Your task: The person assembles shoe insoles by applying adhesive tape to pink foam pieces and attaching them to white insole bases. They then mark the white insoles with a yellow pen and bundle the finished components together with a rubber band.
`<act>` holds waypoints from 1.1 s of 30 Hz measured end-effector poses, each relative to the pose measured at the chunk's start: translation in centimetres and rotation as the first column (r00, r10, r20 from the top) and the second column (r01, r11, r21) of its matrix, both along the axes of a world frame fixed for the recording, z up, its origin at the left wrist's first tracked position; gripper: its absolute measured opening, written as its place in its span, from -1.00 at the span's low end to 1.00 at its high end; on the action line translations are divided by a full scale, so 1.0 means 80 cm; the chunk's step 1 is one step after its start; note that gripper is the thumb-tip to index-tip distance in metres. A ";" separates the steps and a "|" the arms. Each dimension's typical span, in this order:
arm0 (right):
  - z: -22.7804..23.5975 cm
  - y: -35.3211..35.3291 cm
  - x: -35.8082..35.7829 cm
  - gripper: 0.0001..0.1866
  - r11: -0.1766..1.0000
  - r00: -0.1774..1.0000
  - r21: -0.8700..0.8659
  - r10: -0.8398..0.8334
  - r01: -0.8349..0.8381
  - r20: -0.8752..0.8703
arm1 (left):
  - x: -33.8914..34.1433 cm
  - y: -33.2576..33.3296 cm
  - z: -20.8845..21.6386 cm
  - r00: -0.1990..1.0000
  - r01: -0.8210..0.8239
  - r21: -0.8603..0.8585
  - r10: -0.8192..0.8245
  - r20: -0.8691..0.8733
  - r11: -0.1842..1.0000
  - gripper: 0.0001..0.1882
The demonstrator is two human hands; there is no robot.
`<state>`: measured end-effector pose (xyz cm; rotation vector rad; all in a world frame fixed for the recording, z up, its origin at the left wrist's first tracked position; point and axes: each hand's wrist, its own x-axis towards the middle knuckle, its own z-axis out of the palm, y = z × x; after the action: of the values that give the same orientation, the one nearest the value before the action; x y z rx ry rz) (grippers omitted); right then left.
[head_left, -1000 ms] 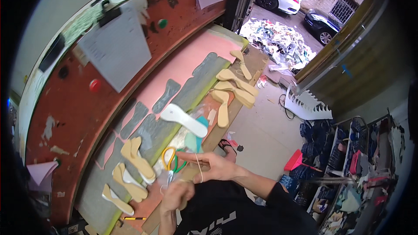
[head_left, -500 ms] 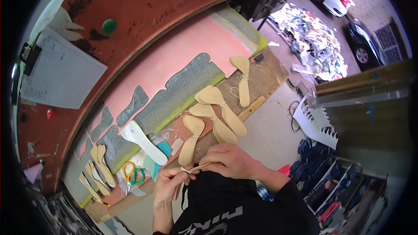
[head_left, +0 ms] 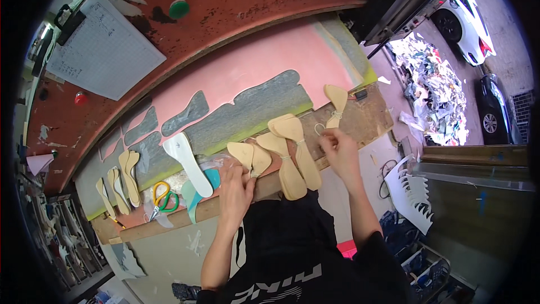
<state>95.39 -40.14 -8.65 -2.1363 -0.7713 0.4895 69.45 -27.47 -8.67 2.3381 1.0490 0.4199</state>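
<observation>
Several tan insole-shaped pieces lie along the near edge of the bench. My left hand (head_left: 233, 194) lies with fingers stretched over the edge of two overlapping tan pieces (head_left: 244, 153). Farther right, my right hand (head_left: 342, 155) covers the lower end of a tied tan bundle (head_left: 336, 101), its fingers curled; what they grip, if anything, is hidden. A loop of pale string (head_left: 319, 128) shows by its fingertips. Between my hands rest two more string-tied tan bundles, one nearer (head_left: 292, 180) and one farther right (head_left: 306, 160).
A white insole-shaped piece (head_left: 191, 168) lies left of my left hand, near scissors (head_left: 163, 196) with yellow and green handles. More tan pieces (head_left: 129, 177) are at the left. A pink sheet with cut-outs (head_left: 236, 62) covers the bench behind. A red-brown raised shelf (head_left: 236, 17) borders it.
My hands have parted from the thin tan piece and string they held together at my lap. The left moved up onto the bench pieces; the right reached out to the far-right bundle. The view shifted.
</observation>
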 end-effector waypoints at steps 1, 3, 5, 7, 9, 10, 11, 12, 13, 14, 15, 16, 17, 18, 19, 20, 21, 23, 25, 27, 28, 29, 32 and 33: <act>0.006 0.003 -0.009 -0.63 0.998 0.999 -0.052 0.022 -0.020 0.036 | 0.003 -0.005 0.004 0.999 -0.028 -0.017 0.027 -0.032 0.999 -0.71; -0.005 0.005 -0.029 -0.59 0.995 0.997 -0.076 0.061 -0.057 0.052 | 0.006 -0.008 0.001 0.996 -0.017 0.073 0.023 -0.086 0.997 -0.68; -0.010 0.016 -0.040 -0.57 0.986 0.995 -0.146 0.085 -0.076 0.054 | 0.009 -0.010 -0.003 0.994 -0.029 0.034 0.032 -0.104 0.999 -0.65; -0.016 0.024 -0.046 -0.55 0.964 0.996 -0.253 0.087 -0.077 0.028 | 0.010 -0.008 -0.010 0.993 -0.061 -0.127 0.048 -0.106 0.990 -0.62; -0.024 0.021 -0.041 -0.53 0.982 0.998 -0.178 0.060 -0.064 -0.027 | 0.015 -0.011 -0.005 0.996 -0.037 -0.117 0.028 -0.081 0.992 -0.62; -0.028 0.021 -0.041 -0.53 0.988 0.997 -0.138 0.055 -0.063 -0.059 | 0.015 -0.012 -0.001 0.997 -0.034 -0.110 0.026 -0.072 0.993 -0.63; -0.031 0.019 -0.041 -0.49 0.992 0.997 -0.123 0.038 -0.029 0.073 | 0.016 -0.012 0.001 0.995 -0.022 -0.023 0.020 -0.094 0.999 -0.63; -0.034 0.014 -0.040 -0.45 0.995 0.979 -0.103 0.018 0.003 0.204 | 0.016 -0.013 0.003 0.993 -0.009 0.064 0.016 -0.117 0.998 -0.63; -0.033 0.013 -0.039 -0.41 0.996 0.941 -0.077 -0.005 0.033 0.337 | 0.019 -0.013 0.004 0.991 0.006 0.150 0.014 -0.134 0.989 -0.63; -0.029 0.013 -0.040 -0.41 1.000 0.899 -0.021 0.027 -0.020 0.437 | 0.022 -0.017 0.009 0.997 -0.026 0.196 0.041 -0.069 0.980 -0.63; -0.020 0.014 -0.046 -0.42 0.997 0.845 0.027 0.050 -0.076 0.533 | 0.025 -0.023 0.015 0.998 -0.058 0.237 0.061 -0.002 0.970 -0.63; -0.015 0.016 -0.052 -0.42 0.988 0.780 0.068 0.065 -0.137 0.623 | 0.030 -0.030 0.018 0.995 -0.094 0.275 0.079 0.064 0.957 -0.63; -0.017 0.018 -0.061 -0.42 0.986 0.847 -0.028 0.157 -0.166 0.508 | 0.039 -0.039 0.015 0.989 -0.098 0.062 0.090 0.121 0.993 -0.64; -0.020 0.023 -0.077 -0.41 0.968 0.896 -0.110 0.249 -0.224 0.369 | 0.044 -0.050 0.012 0.978 -0.104 -0.144 0.127 0.165 0.984 -0.65; -0.022 0.029 -0.088 -0.41 0.939 0.919 -0.183 0.327 -0.290 0.222 | 0.052 -0.059 0.007 0.963 -0.092 -0.342 0.172 0.210 0.935 -0.66; -0.024 0.035 -0.093 -0.43 0.950 0.937 -0.181 0.290 -0.256 0.195 | 0.064 -0.063 -0.001 0.937 -0.039 -0.338 0.152 0.315 0.940 -0.62; -0.028 0.040 -0.097 -0.44 0.957 0.952 -0.174 0.260 -0.232 0.161 | 0.073 -0.062 -0.012 0.942 -0.046 -0.348 0.156 0.296 0.936 -0.55; -0.030 0.046 -0.093 -0.50 0.978 0.974 -0.056 0.194 -0.201 -0.119 | 0.077 -0.060 -0.035 0.966 -0.097 -0.401 0.184 0.183 0.911 -0.47; -0.051 0.031 -0.081 -0.51 0.968 0.928 0.134 0.243 -0.213 -0.282 | 0.086 -0.056 -0.008 0.947 -0.063 -0.667 0.256 0.195 0.742 -0.44; -0.038 0.026 -0.090 -0.52 0.929 0.893 0.313 0.301 -0.196 -0.335 | 0.090 -0.060 -0.001 0.893 0.050 -0.761 0.312 0.323 0.646 -0.42; -0.003 0.025 -0.096 -0.54 0.892 0.890 0.409 0.335 -0.195 -0.308 | 0.087 -0.065 -0.009 0.834 0.121 -0.729 0.330 0.443 0.674 -0.41; 0.028 0.022 -0.099 -0.56 0.847 0.892 0.500 0.354 -0.179 -0.280 | 0.084 -0.069 -0.013 0.765 0.198 -0.685 0.327 0.556 0.701 -0.40; 0.066 0.003 -0.097 -0.66 0.827 0.895 0.353 0.439 -0.438 0.082 | 0.065 -0.072 0.018 0.707 0.354 -0.712 0.325 0.628 0.606 -0.19; 0.074 -0.001 -0.096 -0.69 0.797 0.857 0.314 0.478 -0.516 0.195 | 0.053 -0.071 0.027 0.760 0.368 -0.724 0.260 0.596 0.583 -0.19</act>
<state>87.71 -40.20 -2.72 -1.6157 -1.3909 0.4622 73.67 -33.12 -6.52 1.1948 0.5863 0.5255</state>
